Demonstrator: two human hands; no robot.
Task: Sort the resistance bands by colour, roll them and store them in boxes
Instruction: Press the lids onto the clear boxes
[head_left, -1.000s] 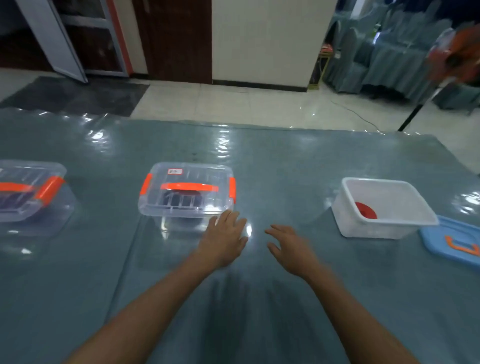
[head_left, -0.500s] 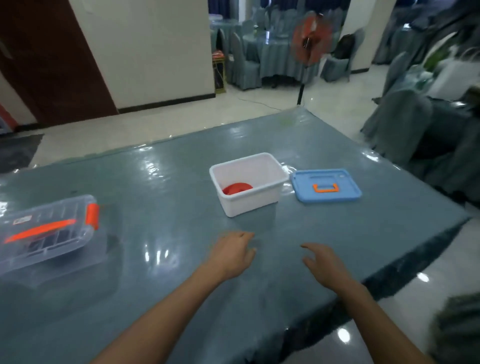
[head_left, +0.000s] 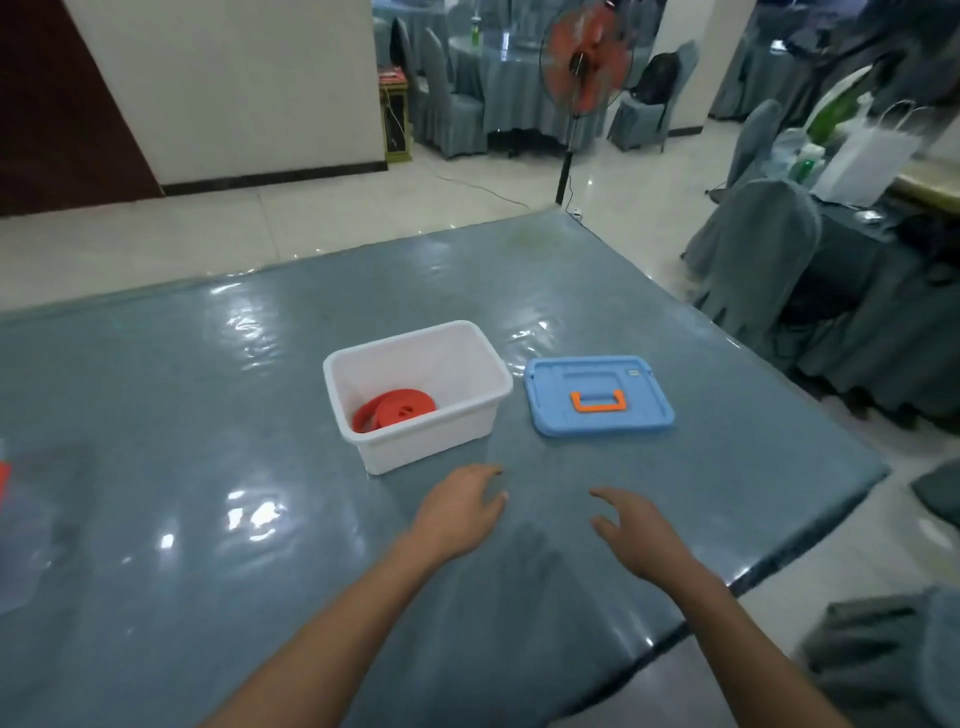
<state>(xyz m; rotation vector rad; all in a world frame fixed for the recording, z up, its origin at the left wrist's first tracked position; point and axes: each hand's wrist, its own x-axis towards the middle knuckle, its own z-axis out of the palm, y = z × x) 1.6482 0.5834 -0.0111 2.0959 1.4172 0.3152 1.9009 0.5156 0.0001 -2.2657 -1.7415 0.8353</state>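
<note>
L hand (head_left: 460, 512), R hand (head_left: 636, 535) — palms down, fingers relaxed, empty.

white box (head_left: 447, 434), blue lid (head_left: 597, 396) beside; open hands

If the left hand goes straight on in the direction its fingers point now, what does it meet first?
Probably the blue lid, at its near left corner: the left hand points forward-right, just past the white box. Depth is unclear, so it may clip that box.

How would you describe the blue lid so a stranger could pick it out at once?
Start at the grey table. Near its right end stands an open white box, and the blue lid lies flat right of it. It alone is blue, with an orange handle.
</note>
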